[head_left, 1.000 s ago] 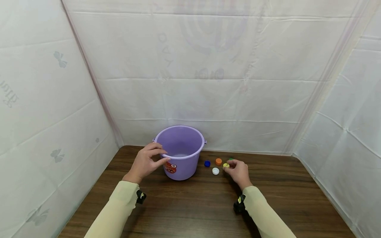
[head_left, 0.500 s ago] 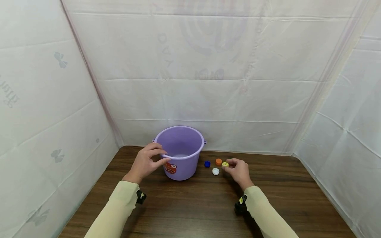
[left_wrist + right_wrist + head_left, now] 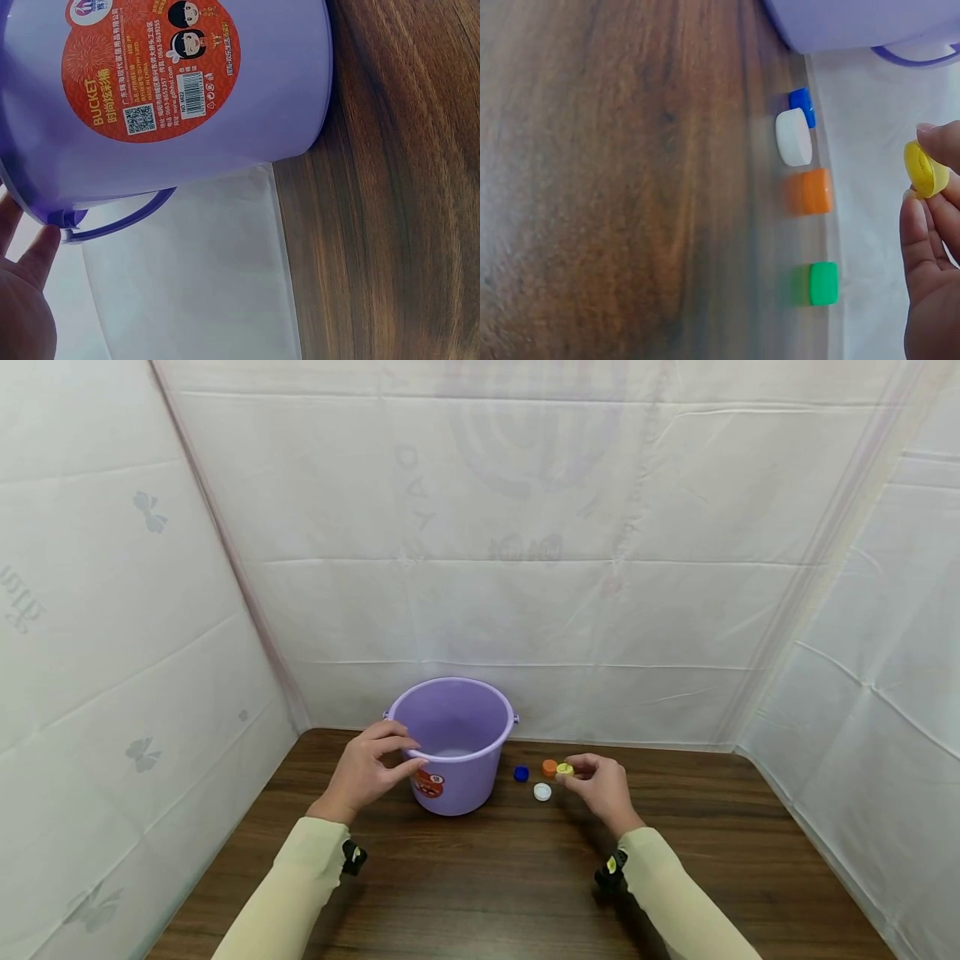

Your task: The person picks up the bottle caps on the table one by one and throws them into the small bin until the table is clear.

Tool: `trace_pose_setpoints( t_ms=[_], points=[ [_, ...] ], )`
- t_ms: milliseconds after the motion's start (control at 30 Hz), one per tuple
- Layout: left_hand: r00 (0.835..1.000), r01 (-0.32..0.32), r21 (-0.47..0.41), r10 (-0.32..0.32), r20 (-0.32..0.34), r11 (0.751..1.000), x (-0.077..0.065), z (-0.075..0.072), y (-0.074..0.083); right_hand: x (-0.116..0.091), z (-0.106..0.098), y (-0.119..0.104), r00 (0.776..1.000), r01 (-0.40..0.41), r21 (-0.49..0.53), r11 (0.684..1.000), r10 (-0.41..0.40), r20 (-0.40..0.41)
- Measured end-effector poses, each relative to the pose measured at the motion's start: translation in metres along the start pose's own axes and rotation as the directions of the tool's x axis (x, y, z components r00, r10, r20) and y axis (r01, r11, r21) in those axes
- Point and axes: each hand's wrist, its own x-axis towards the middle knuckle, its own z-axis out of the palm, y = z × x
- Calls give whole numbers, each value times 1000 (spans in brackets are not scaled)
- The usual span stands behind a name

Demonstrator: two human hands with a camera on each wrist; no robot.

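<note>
A purple bucket point(image 3: 471, 783) stands upright near the back of the table. My left hand point(image 3: 366, 772) holds its near-left rim, thumb outside and fingers over the edge. The bucket's red label point(image 3: 150, 71) fills much of the left wrist view. Between thumb and fingertips my right hand point(image 3: 604, 789) pinches a yellow bottle cap point(image 3: 924, 171), raised above the table. Close to it lie an orange cap point(image 3: 814, 191), a white cap point(image 3: 793, 138) and a blue cap point(image 3: 802, 106). A green cap point(image 3: 823, 283) shows in the right wrist view; the hand hides it in the head view.
The dark wooden table point(image 3: 465, 893) reaches back to a white fabric wall point(image 3: 600, 610). Fabric walls also close off the left and right sides. The bucket's handle point(image 3: 131, 221) hangs along its far side.
My right hand has lifted the yellow bottle cap off the table and moved it slightly left, toward the orange cap. The green cap has gone behind the hand. My left hand stays put.
</note>
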Motion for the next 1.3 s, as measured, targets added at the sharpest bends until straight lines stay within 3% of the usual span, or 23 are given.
trace_pose_setpoints(
  t_ms=[167,567,1300],
  points=[
    [1000,-24,12,24,-10,1000,1,1,0,-1,-4,-7,1000,-2,28,1000,1,15],
    [1000,-17,2,17,-6,1000,0,1,0,-2,-12,-29,999,27,51,998,-28,20],
    [1000,-14,-1,14,-8,1000,2,0,1,10,-14,-82,987,155,116,981,-158,23]
  ],
)
